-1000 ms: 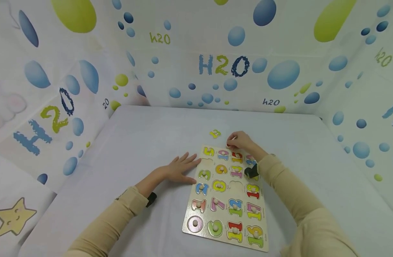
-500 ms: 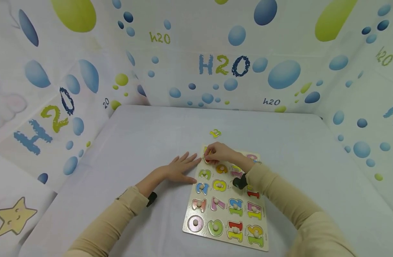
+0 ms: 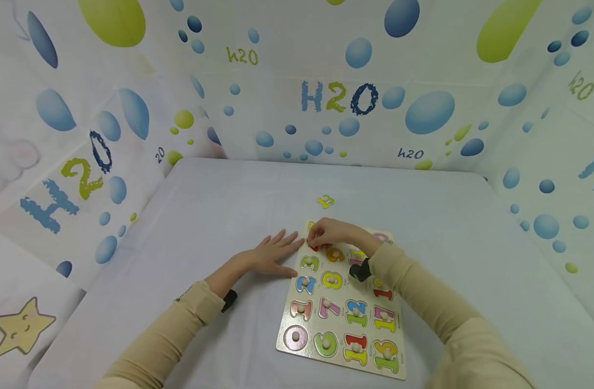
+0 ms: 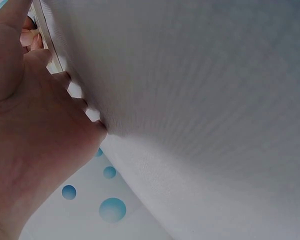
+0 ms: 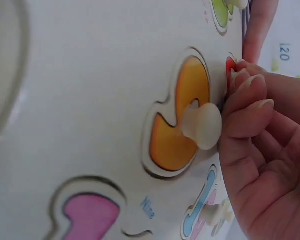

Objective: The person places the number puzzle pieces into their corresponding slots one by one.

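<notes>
A wooden number puzzle board (image 3: 339, 294) with knobbed, coloured number pieces lies on the table. My right hand (image 3: 328, 233) is over its upper left part and pinches a red puzzle piece (image 5: 231, 69) by its knob, at the recess between the 5 and the green 3 (image 3: 309, 263). Most of the red piece is hidden by my fingers; whether it lies fully in the recess I cannot tell. Beside the board my left hand (image 3: 270, 256) rests with fingers spread, fingertips and thumb touching its left edge. The orange 9 piece (image 5: 177, 120) sits just beside my right hand.
A loose yellow-green 13 piece (image 3: 325, 201) lies on the white table cloth (image 3: 219, 205) beyond the board's far edge. Patterned cloth walls (image 3: 277, 81) stand around the back and sides. My right forearm covers the board's upper right part.
My right hand has carried the red piece from beyond the board's far edge leftward and nearer, to the upper left recess. It has barely shifted since half a second ago. My left hand stays put.
</notes>
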